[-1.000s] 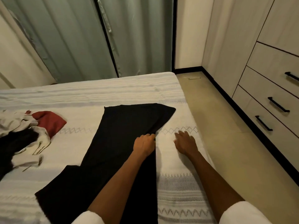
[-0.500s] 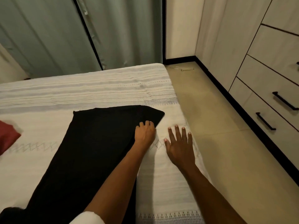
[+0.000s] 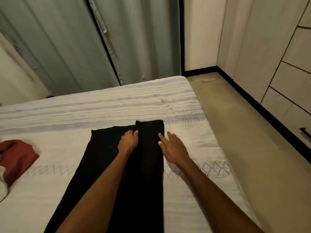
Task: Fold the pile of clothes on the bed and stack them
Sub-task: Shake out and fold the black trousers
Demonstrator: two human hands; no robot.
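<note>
Black garment [image 3: 104, 165] mid-bed, its 3 o'clock edge now folded over since half a second ago: left hand [image 3: 127, 142] grips the flap, right hand [image 3: 175, 148] flat-fingered smooths it; first lengthwise fold looks done

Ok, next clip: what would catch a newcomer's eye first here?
The long black garment laid flat down the middle of the white bedspread, its right side folded inward. Both hands sit near its far end: the left hand curled on the fold's edge, the right hand flat at the right border. A red cloth lies at the left.
</note>
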